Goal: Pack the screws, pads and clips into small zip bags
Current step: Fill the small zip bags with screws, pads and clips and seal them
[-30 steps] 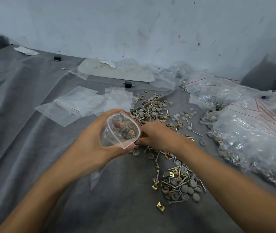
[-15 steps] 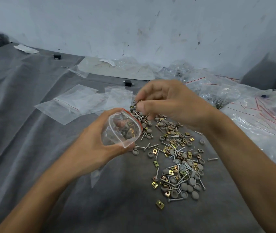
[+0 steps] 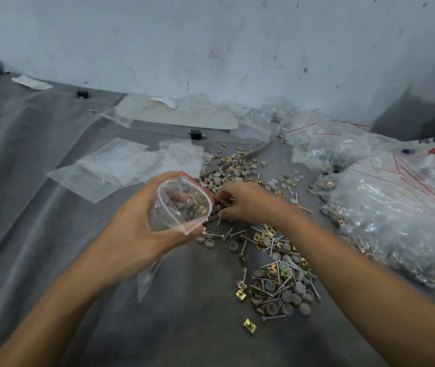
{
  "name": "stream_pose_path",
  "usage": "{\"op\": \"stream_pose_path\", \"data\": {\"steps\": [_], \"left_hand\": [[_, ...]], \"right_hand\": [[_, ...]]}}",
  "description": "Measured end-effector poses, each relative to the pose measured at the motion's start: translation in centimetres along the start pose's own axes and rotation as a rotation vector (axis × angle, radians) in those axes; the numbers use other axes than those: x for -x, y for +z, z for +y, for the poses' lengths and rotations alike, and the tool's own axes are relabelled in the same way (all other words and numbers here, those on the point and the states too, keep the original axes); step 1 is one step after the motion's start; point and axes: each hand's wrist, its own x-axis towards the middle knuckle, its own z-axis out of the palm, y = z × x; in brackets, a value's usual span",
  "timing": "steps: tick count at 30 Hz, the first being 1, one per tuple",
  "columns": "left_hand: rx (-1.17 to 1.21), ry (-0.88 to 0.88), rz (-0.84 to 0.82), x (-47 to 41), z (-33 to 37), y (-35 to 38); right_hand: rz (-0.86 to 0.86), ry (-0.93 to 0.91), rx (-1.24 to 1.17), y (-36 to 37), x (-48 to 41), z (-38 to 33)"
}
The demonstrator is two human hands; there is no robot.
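Table (image 3: 39, 207): runs back to a wall (image 3: 211, 35).
Centre: left hand (image 3: 137, 234) holds a zip bag (image 3: 182, 205) above the table, with its mouth toward the right. Small parts lie inside it, seemingly pads and clips. Just right of the bag, the right hand (image 3: 248, 202) is down on the loose hardware, fingers (image 3: 227, 193) among it.
Loose hardware: far spread (image 3: 237, 168) behind the hands; near heap (image 3: 282, 284) in front of them; lone clip (image 3: 250, 326) before the heap, apart from it.
Left, behind the left hand: empty zip bags (image 3: 121, 165), lying flat and overlapping.
Right: filled bags (image 3: 396, 202), heaped from the near edge back to the wall.
Rear, along the wall: flat sheet (image 3: 179, 112); small block (image 3: 195, 134) just in front of it.
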Motion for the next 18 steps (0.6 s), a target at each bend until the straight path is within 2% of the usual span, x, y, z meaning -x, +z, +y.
{"op": "stream_pose_path", "data": {"steps": [4,7,10,12,15,18], "left_hand": [[-0.011,-0.009,0.012,0.0,0.0,0.1],[-0.01,-0.005,0.013,0.1,0.0,0.0],[-0.026,-0.023,0.012,-0.1,-0.3,-0.5],[0.02,-0.056,0.011,-0.2,-0.5,-1.1],[0.259,-0.098,0.05,-0.3,-0.1,-1.9],[0.726,-0.158,0.101,-0.5,0.0,-2.9]], "right_hand": [[0.056,0.009,-0.09,1.0,-0.1,0.3],[0.027,0.021,-0.104,0.8,0.4,0.7],[-0.033,0.065,-0.028,-0.4,1.1,1.5],[-0.014,0.088,0.08,-0.9,1.5,1.9],[-0.007,0.036,0.144,-1.1,1.9,1.2],[-0.092,-0.036,0.124,-0.8,1.8,0.0]]}}
